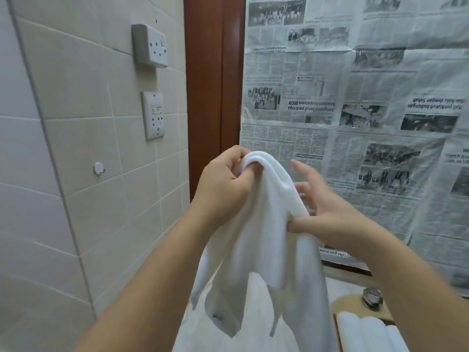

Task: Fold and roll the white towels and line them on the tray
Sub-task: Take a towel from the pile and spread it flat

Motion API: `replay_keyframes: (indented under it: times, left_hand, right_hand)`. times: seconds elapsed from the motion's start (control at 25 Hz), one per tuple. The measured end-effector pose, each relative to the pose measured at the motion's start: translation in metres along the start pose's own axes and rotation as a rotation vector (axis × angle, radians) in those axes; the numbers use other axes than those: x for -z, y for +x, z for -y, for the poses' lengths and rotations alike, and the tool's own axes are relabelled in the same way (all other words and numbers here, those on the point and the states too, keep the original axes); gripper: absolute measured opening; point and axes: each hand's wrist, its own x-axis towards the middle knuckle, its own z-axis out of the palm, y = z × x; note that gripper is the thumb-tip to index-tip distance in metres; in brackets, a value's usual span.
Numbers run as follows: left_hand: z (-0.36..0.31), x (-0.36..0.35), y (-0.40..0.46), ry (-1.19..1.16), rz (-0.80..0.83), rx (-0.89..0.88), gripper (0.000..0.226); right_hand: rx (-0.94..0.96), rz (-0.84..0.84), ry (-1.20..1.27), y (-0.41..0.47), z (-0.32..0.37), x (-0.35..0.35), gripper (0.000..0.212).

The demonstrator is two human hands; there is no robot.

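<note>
A pale counter (pixel 253 313) runs along the bottom of the view, with rolled towels (pixel 365 331) already lying on a tray (pixel 347 304) at lower right. Above it a white towel (pixel 264 250) hangs in the air: the left hand (pixel 225 189) grips its bunched top, the right hand (pixel 327 212) pinches an edge with its other fingers spread. Finding two corners and shaking it flat should make a cleaner fold, I judge; behind stand a tiled wall (pixel 76 123) and taped newspaper (pixel 355 97).

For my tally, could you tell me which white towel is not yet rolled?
The white cloth towel held up by both hands hangs loose and unrolled; the rolled white towels lie at bottom right.
</note>
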Motion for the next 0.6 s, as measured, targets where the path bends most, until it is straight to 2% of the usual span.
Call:
replay_keyframes:
  times: [0.08,0.16,0.24,0.32,0.4,0.48,0.52,0.6]
  left_hand:
    - [-0.027,0.011,0.006,0.024,0.092,-0.121,0.009]
    - [-0.05,0.019,0.011,0.077,0.17,-0.248,0.007]
    - [-0.066,0.025,0.014,0.168,0.17,-0.335,0.006]
    - [-0.069,0.033,0.017,0.224,0.134,-0.348,0.024]
    - [-0.061,0.043,0.013,0.158,0.166,-0.268,0.047]
    - [-0.045,0.055,-0.003,0.033,0.279,-0.084,0.063]
    - [-0.034,0.061,-0.013,-0.028,0.345,0.032,0.067]
    - [-0.007,0.071,-0.035,-0.134,0.42,0.208,0.059]
  right_hand:
    - [0.141,-0.005,0.178,-0.009,0.014,0.002,0.091]
    - [0.181,0.025,0.33,-0.017,0.035,0.004,0.069]
    - [0.183,0.007,0.323,-0.026,0.053,0.003,0.048]
    - [0.191,-0.072,0.212,-0.03,0.065,0.001,0.032]
    - [0.191,-0.174,0.196,-0.032,0.075,-0.005,0.031]
    - [0.189,-0.275,0.34,-0.034,0.087,-0.012,0.026]
    - [0.179,-0.325,0.428,-0.036,0.092,-0.014,0.022]
    - [0.151,-0.408,0.571,-0.04,0.098,-0.015,0.021]
